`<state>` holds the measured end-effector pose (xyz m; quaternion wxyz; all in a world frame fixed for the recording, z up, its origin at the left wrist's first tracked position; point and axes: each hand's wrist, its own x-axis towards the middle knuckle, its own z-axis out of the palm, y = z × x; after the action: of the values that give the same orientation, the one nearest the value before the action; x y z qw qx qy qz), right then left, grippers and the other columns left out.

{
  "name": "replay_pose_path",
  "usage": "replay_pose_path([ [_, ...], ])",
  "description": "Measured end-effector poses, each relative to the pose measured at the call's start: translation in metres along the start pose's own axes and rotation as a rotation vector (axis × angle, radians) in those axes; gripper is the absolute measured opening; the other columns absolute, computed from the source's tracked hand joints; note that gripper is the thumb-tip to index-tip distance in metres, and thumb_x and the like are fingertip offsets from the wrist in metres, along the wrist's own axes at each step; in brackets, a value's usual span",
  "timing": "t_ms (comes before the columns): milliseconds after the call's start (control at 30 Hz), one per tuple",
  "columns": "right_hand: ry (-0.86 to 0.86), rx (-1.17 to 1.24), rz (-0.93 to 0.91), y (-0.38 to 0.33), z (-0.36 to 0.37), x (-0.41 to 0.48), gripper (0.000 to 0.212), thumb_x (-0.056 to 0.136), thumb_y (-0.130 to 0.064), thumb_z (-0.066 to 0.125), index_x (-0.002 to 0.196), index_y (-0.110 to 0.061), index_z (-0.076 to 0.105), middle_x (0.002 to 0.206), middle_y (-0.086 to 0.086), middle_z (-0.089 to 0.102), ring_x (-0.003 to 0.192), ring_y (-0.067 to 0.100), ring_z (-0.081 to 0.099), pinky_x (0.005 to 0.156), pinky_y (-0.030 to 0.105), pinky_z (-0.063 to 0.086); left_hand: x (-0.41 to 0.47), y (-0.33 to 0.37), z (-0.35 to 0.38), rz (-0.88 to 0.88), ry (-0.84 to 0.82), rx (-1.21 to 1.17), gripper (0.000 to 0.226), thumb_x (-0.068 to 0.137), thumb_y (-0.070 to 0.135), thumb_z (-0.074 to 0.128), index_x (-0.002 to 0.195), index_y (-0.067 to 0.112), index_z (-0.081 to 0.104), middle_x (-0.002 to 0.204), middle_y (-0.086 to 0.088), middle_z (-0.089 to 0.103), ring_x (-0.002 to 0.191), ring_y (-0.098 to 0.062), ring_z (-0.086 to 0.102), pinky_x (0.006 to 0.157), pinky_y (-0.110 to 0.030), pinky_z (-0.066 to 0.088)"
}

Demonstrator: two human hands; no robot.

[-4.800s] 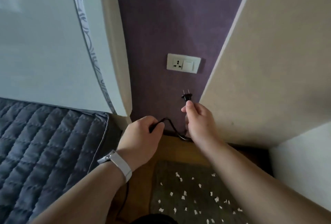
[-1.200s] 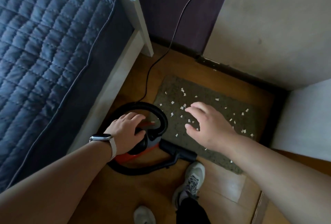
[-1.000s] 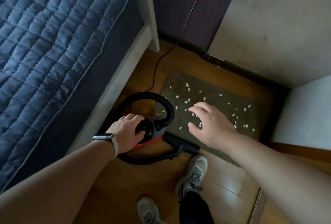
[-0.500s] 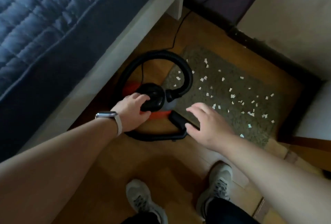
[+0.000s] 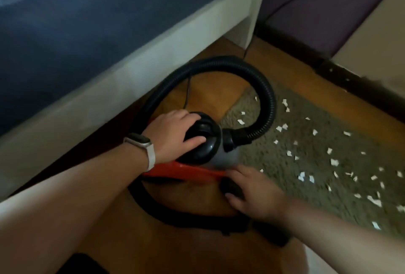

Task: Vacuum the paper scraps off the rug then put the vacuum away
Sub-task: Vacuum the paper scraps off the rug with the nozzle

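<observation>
Head view, and it's the only feed I have. The vacuum [image 5: 221, 156] sits on the wooden floor [image 5: 210, 96], just beside the white bed frame [image 5: 131, 69] and at the near-left corner of the rug [image 5: 306, 188]. It has a grey body on a red base [image 5: 186, 169] with a round black cap on top.

The left hand [image 5: 173, 133] is on that cap. Its fingers [image 5: 192, 117] curl over the far side and the thumb presses the near side, so I read that as a grip on the vacuum. A pale watch [image 5: 142, 145] sits on that wrist.

The black ribbed hose [image 5: 266, 102] leaves the front of the body, arcs up over the rug's corner, swings left along the bed frame, passes under the left forearm and runs back across the floor in front of me.

The right hand [image 5: 256, 194] is down at the dark nozzle end [image 5: 232, 187], touching it, with the thumb on the near side and the fingers [image 5: 240, 171] on the far side against the red base. It's smeared with motion blur, so I cannot tell whether those fingers have closed round the nozzle.

White paper scraps [image 5: 334, 162] are scattered across the rug, mostly toward its right half. A thin black cord [image 5: 186, 93] runs across the floor inside the hose loop, and another stretch of it lies against the purple wall [image 5: 328, 10] beyond the bedpost.
</observation>
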<state>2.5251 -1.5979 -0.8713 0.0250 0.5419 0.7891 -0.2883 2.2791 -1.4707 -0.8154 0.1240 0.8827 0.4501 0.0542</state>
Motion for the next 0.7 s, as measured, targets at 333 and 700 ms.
replay_pose_path([
  [333, -0.26, -0.098, -0.006, 0.016, 0.055, -0.006, 0.064, 0.087, -0.056, 0.055, 0.141, -0.022, 0.043, 0.135, 0.002, 0.045, 0.12, 0.026, 0.048, 0.1, 0.037, 0.041, 0.005, 0.002, 0.009, -0.135, 0.026, 0.008, 0.046, 0.088, 0.077, 0.035, 0.087, 0.033, 0.048, 0.07, 0.017, 0.04, 0.064, -0.014, 0.046, 0.048, -0.026, 0.028],
  [700, -0.407, -0.18, -0.13, 0.005, 0.1, 0.002, 0.061, 0.088, -0.059, 0.059, 0.131, -0.017, 0.046, 0.13, 0.007, 0.047, 0.115, 0.028, 0.05, 0.094, 0.039, 0.041, -0.021, -0.009, 0.007, -0.147, 0.106, 0.067, 0.054, 0.091, 0.074, 0.038, 0.078, 0.024, 0.049, 0.061, 0.006, 0.048, 0.053, -0.013, 0.047, 0.046, -0.028, 0.032],
])
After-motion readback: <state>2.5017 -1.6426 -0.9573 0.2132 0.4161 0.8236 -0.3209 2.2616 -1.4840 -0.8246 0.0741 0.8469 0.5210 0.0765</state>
